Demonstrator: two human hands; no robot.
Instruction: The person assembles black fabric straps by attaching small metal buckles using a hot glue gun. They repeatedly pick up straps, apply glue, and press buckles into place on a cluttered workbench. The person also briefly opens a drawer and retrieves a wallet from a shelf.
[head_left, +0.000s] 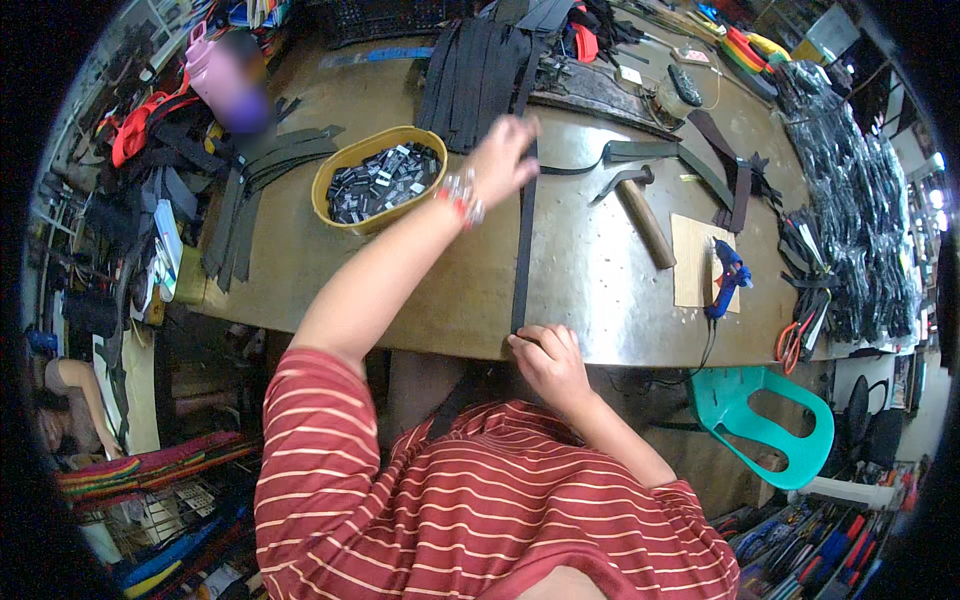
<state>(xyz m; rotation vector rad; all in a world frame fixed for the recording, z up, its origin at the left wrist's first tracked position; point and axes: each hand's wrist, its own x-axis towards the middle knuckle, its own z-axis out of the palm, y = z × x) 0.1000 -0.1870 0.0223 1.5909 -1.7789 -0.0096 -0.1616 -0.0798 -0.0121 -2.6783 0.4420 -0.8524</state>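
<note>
A long black webbing strap (pixel 524 250) runs down the metal table from the far pile to the near edge. At that edge, my right hand (pixel 553 365) is closed, its fingertips pinching the strap. My left hand (pixel 503 160) is stretched over the far part of the strap, a bracelet on its wrist. Its fingers are smeared by motion, so its grip is unclear. Left of that arm stands a yellow tub (pixel 330 215) full of small black and grey buckles (pixel 380 185). Behind my left hand lies a pile of black straps (pixel 468 85).
On the right lie a hammer (pixel 645 222), a wooden board (pixel 690 262) with a blue glue gun (pixel 728 278), and orange-handled scissors (pixel 790 345). Plastic-wrapped black bundles (pixel 845 200) line the right edge. A teal chair (pixel 815 415) stands below. A pink bottle (pixel 212 70) is far left.
</note>
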